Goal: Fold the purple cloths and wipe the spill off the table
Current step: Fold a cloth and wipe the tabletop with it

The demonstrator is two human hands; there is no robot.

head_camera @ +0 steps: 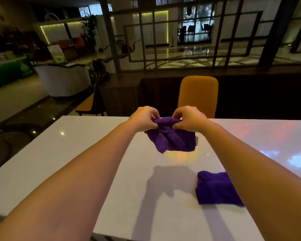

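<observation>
A purple cloth [172,139] hangs crumpled above the white table [59,153], held up by its top edge. My left hand [143,119] pinches the cloth's left upper corner and my right hand [188,119] pinches the right one, the two hands close together. A second purple cloth [215,187] lies folded flat on the table near my right forearm, which hides its right edge. I cannot make out any spill on the glossy tabletop.
An orange chair [198,94] stands behind the table's far edge, and another chair [91,105] is at the far left. A dark low wall and a lattice screen rise beyond. Coloured reflections lie on the table's right part.
</observation>
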